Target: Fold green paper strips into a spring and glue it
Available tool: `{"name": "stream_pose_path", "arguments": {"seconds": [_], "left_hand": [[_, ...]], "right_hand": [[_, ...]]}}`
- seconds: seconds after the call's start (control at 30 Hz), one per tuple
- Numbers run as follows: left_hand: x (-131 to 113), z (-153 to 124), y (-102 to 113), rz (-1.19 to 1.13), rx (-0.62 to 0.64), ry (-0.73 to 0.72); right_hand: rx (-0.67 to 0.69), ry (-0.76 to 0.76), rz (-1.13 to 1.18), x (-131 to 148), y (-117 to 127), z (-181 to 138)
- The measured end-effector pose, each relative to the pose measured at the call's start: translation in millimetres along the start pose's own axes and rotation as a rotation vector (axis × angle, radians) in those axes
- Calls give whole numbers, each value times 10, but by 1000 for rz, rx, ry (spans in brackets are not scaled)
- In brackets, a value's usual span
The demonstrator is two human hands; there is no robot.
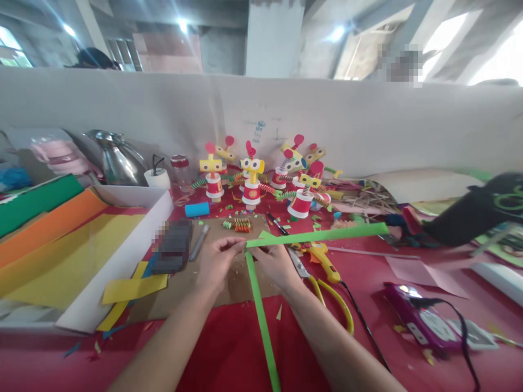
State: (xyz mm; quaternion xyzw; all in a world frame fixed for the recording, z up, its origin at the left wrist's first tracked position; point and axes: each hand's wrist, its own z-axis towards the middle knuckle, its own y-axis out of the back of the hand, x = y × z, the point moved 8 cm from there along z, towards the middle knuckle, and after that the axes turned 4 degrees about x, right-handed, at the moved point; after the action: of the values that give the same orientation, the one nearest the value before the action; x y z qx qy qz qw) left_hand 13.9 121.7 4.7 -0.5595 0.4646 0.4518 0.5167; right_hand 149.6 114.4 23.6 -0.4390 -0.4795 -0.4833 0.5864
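Two light green paper strips meet at a corner between my hands. One green paper strip (322,235) reaches out to the right, and the other green paper strip (261,321) hangs down toward me. My left hand (220,260) pinches the corner where they meet. My right hand (272,264) is closed at the same corner, its fingertips partly hidden behind the strip. Beneath both hands lies a piece of brown cardboard (175,298). Small folded paper springs (242,225) rest on its far part, just beyond my hands.
Several paper-cup figures (251,191) stand at the back. Scissors (347,313) and a yellow glue gun (327,264) lie right of my hands. A white box (157,209) with coloured paper, a phone (174,247) and yellow strips (134,288) are left. A purple device (425,321) sits far right.
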Motion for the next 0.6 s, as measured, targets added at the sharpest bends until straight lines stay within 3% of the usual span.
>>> {"name": "stream_pose_path", "arguments": {"seconds": [0.17, 0.37, 0.6], "left_hand": [[-37, -13, 11, 24, -20, -41], [148, 2, -56, -264, 60, 140], [26, -24, -103, -88, 163, 152]], "right_hand": [[30, -60, 101, 14, -51, -16], [-58, -191, 122, -89, 41, -32], [-70, -157, -15, -110, 87, -20]]}}
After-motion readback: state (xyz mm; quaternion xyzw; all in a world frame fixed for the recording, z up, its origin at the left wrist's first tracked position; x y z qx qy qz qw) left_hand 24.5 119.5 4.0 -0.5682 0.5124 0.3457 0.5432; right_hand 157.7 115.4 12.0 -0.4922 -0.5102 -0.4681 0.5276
